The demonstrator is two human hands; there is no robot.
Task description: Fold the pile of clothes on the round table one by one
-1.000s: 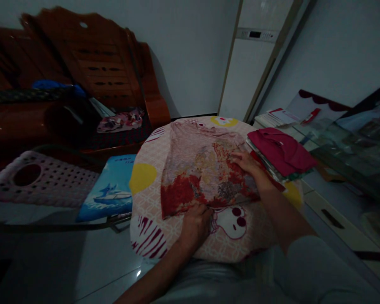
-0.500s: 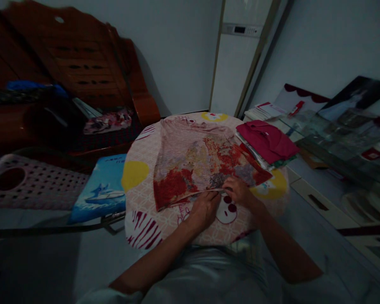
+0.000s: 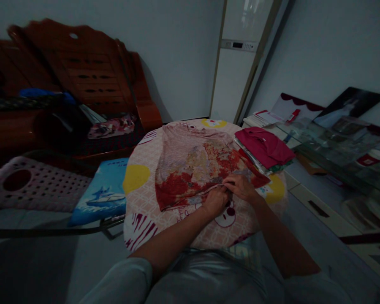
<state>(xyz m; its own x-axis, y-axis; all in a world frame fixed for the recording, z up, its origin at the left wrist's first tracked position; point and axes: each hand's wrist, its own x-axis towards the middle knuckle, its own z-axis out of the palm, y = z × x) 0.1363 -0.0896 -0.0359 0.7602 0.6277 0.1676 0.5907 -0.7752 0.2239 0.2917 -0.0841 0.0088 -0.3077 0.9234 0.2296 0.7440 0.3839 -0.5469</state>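
Printed shirt (image 3: 190, 158) lies spread on the round table (image 3: 145, 158), hem toward the table's near edge; folded stack (image 3: 264, 147) on the table's right side. Left hand (image 3: 218, 201) and right hand (image 3: 241, 188) meet at the hem, fingers drawn together, apparently pinching it; exact fingertip hold partly hidden. Cloth looks light, limp, quick to crease; best gripped at hem corners or shoulders.

Left hand (image 3: 218, 201), right hand (image 3: 241, 188) on shirt (image 3: 196, 162)
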